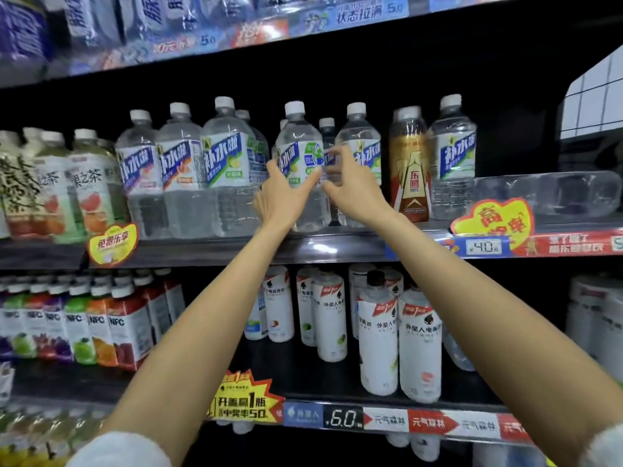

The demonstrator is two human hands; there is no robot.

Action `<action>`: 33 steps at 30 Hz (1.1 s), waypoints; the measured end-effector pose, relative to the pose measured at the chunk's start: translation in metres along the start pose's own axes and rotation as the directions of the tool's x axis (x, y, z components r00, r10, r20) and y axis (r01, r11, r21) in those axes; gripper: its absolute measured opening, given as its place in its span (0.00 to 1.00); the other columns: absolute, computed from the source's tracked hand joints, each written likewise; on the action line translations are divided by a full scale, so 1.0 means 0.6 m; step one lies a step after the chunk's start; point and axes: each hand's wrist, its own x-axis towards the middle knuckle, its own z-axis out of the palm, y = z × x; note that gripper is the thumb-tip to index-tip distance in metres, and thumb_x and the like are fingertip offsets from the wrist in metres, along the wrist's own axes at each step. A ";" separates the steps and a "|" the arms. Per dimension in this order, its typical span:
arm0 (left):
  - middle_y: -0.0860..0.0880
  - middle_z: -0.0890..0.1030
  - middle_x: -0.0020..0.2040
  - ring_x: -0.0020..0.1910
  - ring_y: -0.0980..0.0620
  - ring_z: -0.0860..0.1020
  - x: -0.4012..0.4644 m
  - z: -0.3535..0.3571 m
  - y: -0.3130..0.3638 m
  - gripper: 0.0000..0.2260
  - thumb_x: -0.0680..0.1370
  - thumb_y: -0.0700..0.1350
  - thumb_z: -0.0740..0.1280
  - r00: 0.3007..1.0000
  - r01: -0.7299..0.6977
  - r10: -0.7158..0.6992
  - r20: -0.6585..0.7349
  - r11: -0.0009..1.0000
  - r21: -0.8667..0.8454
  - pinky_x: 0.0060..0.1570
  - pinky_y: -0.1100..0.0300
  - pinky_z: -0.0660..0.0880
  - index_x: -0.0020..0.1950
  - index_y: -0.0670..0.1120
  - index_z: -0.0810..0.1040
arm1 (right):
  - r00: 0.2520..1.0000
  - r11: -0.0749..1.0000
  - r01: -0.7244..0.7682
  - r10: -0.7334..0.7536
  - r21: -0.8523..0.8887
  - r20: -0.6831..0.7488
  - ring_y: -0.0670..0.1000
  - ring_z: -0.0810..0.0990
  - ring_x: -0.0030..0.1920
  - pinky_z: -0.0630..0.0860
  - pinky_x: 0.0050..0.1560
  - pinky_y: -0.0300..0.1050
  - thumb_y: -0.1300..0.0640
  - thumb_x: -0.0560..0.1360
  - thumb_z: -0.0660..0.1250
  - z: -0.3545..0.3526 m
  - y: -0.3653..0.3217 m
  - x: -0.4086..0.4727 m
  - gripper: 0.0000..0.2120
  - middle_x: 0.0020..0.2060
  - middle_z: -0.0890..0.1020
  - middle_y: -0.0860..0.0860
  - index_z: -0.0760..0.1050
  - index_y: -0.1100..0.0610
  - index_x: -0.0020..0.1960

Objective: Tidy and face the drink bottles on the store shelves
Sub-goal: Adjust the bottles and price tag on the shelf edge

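On the middle shelf [337, 246], near its front edge, stands a clear water bottle [301, 156] w/ a white cap and a blue-and-green label. Both hands are up at it. Left hand [281, 197] is wrapped round the bottle's left side — thumb across the front of the label, fingers curled behind. Right hand [350, 185] is by the bottle's right side, fingers spread and bent, thumb tip near the label; can't tell if it really grips or only touches. More clear bottles [182, 166] stand in a row to the left, near the shelf's front edge. A gold and red bottle [409, 166] stands to the right. Lower shelf [387, 404] has white bottles [419, 345] — some at the front edge, some farther back.
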 end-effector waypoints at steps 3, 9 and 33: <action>0.44 0.79 0.59 0.59 0.42 0.76 0.012 0.005 -0.007 0.40 0.72 0.71 0.59 0.997 0.010 -0.012 0.071 1.000 0.029 0.61 0.44 0.70 0.73 0.44 0.61 | 0.998 0.995 0.020 -0.013 -0.098 0.065 0.54 0.80 0.55 0.75 0.57 0.44 0.61 0.78 0.63 0.001 0.008 0.001 0.19 0.58 0.80 0.56 0.69 0.59 0.69; 0.51 0.75 0.66 0.64 0.50 0.74 0.014 -0.010 -0.036 0.29 0.77 0.55 0.66 0.971 -0.068 0.105 0.217 0.983 -0.172 0.60 0.55 0.69 0.75 0.49 0.60 | 0.996 0.962 0.030 -0.006 -0.270 0.086 0.57 0.72 0.64 0.69 0.66 0.50 0.62 0.78 0.61 0.022 0.010 0.000 0.24 0.66 0.72 0.59 0.63 0.61 0.73; 0.52 0.81 0.35 0.35 0.52 0.78 -0.427 -0.062 -0.198 0.10 0.79 0.47 0.63 0.757 -0.631 0.608 0.242 0.775 0.029 0.33 0.58 0.73 0.44 0.44 0.81 | 0.964 0.909 0.242 -0.266 -0.338 -0.024 0.53 0.79 0.34 0.71 0.31 0.45 0.58 0.75 0.64 0.126 0.079 -0.467 0.08 0.34 0.80 0.50 0.81 0.58 0.49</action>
